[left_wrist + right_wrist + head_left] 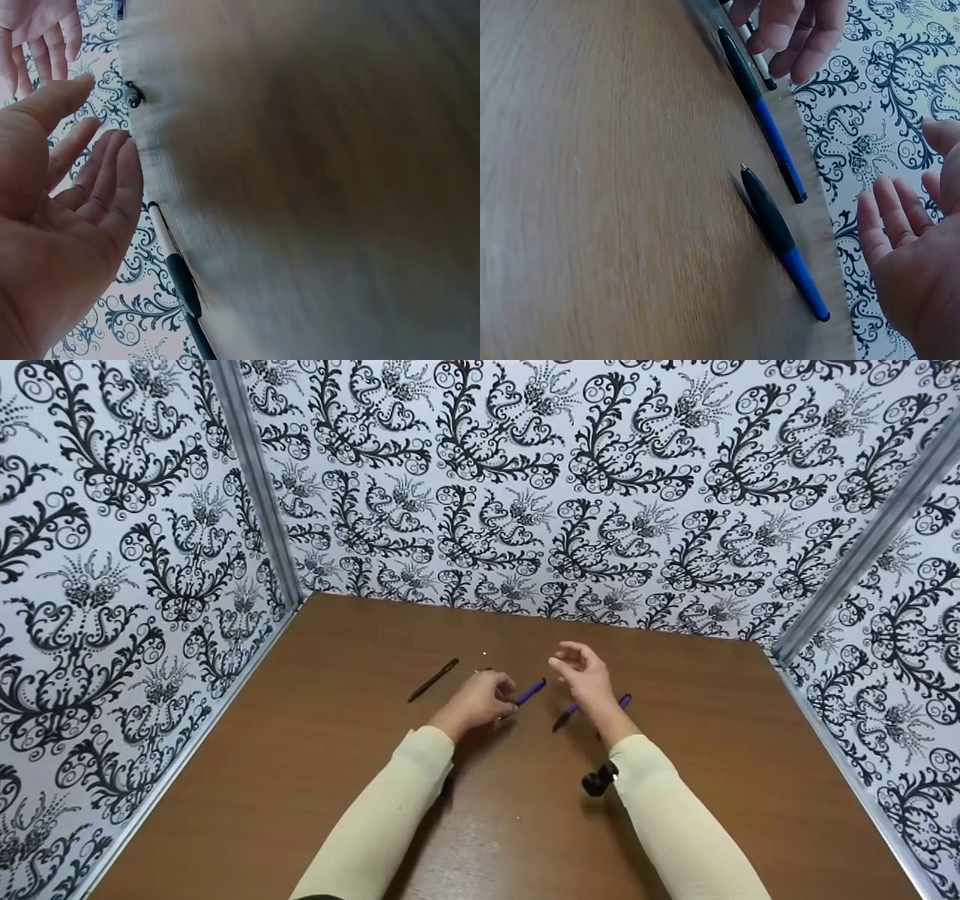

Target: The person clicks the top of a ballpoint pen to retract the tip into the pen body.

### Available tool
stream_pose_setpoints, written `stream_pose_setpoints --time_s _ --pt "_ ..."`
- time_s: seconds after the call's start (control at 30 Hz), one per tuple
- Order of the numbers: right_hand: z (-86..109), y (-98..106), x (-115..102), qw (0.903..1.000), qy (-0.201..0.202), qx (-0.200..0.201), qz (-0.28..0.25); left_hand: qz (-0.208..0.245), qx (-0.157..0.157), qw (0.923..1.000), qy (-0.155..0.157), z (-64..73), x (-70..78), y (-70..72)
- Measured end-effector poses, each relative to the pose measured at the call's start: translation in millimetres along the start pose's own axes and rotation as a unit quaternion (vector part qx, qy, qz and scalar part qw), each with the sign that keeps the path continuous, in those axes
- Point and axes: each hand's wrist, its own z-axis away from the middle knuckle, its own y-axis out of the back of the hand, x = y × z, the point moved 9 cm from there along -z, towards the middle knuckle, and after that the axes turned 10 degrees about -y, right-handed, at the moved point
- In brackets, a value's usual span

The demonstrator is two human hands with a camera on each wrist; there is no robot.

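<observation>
Above the tabletop, my left hand [484,701] hovers with relaxed fingers and nothing in its grasp, as the left wrist view shows. Its fingers overlap a white pen [759,60] in the right wrist view. A white-and-black pen [174,259] lies beyond its palm in the left wrist view. Just right of it lies a blue pen with a dark grip [532,690]. My right hand [586,679] is raised, fingers loosely bent and holding nothing. Under its wrist lies a second blue pen [784,247], partly hidden in the head view.
A dark pen [433,680] lies left of my left hand on the brown wooden table [300,780]. Patterned white-and-black panels [510,495] with grey metal posts [259,495] enclose the back and sides. A black wrist camera [598,780] sits on my right sleeve.
</observation>
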Motion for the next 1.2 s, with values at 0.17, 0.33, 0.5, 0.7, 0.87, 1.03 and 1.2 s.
stream_pose_setpoints --time_s 0.17,0.33,0.5,0.7,0.87,1.03,1.2 --pt "13.3 -2.1 -15.3 0.9999 -0.005 -0.011 -0.004 -0.002 -0.008 0.9999 0.010 -4.2 1.9 -4.3" --pt "13.5 -1.5 -15.6 0.9999 -0.005 -0.012 -0.004 -0.012 -0.010 0.9994 0.031 -8.5 0.0 -7.0" --pt "14.0 -0.8 -16.1 0.9998 -0.008 -0.015 0.010 -0.033 -0.018 0.9981 0.048 -11.9 -5.0 -10.6" --pt "16.0 -0.5 -17.7 0.9997 -0.009 -0.018 0.013 -0.040 -0.022 0.9973 0.058 -14.4 -7.6 -12.7" --pt "13.0 -0.1 -14.7 0.9997 -0.010 -0.018 0.011 -0.042 -0.021 0.9970 0.062 -14.4 -7.7 -13.3" --pt "-1.3 2.9 0.9 0.9999 -0.009 -0.011 0.002 -0.050 -0.022 0.9969 0.057 -15.2 -7.4 -14.3" --pt "-10.0 6.0 12.2 1.0000 -0.002 0.002 0.001 -0.051 -0.021 0.9970 0.055 -15.2 -6.5 -14.4"
